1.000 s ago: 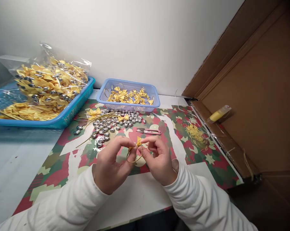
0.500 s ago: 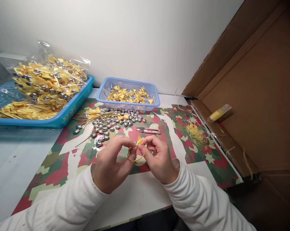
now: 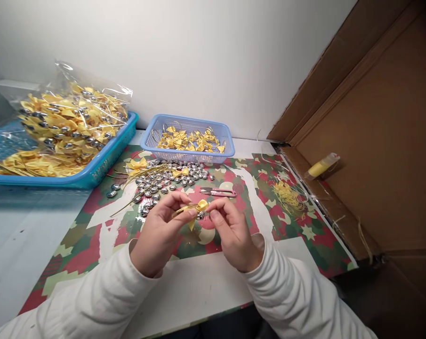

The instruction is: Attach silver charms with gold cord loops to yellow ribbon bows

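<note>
Between thumb and fingers, my left hand pinches a yellow ribbon bow by its left side. A gold cord loop runs back from the bow across those fingers. Just under the bow's middle hangs a small silver bell, and one ribbon tail points down. My right hand has its thumb and index finger closed at the bow's right edge; the fingertips partly hide what they grip. Thread snips lie on the table just beyond both hands.
Loose silver bells and gold cords lie beyond my left hand. Behind stands a blue basket of bows. A larger blue basket at left holds a clear bag. Yellow thread scraps lie right, beside a cardboard wall.
The bow has been turned over: its silver bell now shows, and the cord loop has swung from hanging toward me to pointing left. My left hand has shifted slightly left.
</note>
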The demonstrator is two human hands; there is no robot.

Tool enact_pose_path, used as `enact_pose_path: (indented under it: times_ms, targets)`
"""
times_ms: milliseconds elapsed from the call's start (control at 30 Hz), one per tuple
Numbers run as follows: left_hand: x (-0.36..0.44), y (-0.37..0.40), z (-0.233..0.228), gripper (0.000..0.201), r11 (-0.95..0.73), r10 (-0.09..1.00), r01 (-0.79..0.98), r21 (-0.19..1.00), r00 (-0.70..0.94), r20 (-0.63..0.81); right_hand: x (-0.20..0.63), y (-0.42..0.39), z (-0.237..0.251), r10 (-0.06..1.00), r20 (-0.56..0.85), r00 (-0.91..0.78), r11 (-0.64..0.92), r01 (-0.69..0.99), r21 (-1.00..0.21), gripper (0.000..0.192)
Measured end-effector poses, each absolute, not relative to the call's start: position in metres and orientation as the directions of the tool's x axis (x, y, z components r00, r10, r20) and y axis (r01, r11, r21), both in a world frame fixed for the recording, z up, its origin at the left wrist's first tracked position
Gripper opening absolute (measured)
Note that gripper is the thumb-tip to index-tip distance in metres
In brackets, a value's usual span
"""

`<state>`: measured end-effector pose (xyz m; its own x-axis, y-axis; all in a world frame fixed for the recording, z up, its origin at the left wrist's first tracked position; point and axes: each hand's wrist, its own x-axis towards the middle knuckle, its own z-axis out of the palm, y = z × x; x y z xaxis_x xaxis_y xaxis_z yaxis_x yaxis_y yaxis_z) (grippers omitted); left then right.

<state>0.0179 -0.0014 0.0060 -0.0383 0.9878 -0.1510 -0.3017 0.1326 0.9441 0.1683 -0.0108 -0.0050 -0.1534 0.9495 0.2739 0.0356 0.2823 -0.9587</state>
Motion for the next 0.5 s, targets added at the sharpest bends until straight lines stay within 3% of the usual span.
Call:
enact_pose_path:
  times_ms: [167,333,500]
  targets:
    - [0.0187,0.0002,0.0081,0.033,0.190,0.976,-0.374,0.908,-0.029,-0.216,0.1669,-0.0101,-0.0076,0.939,0.321,-0.120,0.322,-0.016,-0.947,0.012]
    - [0.0166,0.0011,0.0084,0.030,0.111,0.980,-0.371,0.922,-0.114,-0.164,0.1667,-0.0094,-0.0086,0.946,0.319,-0.051,0.319,-0.013,-0.948,0.013]
    - [0.0150,0.0021,0.0069,0.032,0.087,0.971,-0.374,0.923,-0.173,-0.162,0.1661,-0.0117,-0.0081,0.960,0.273,-0.065,0.263,-0.129,-0.956,0.020]
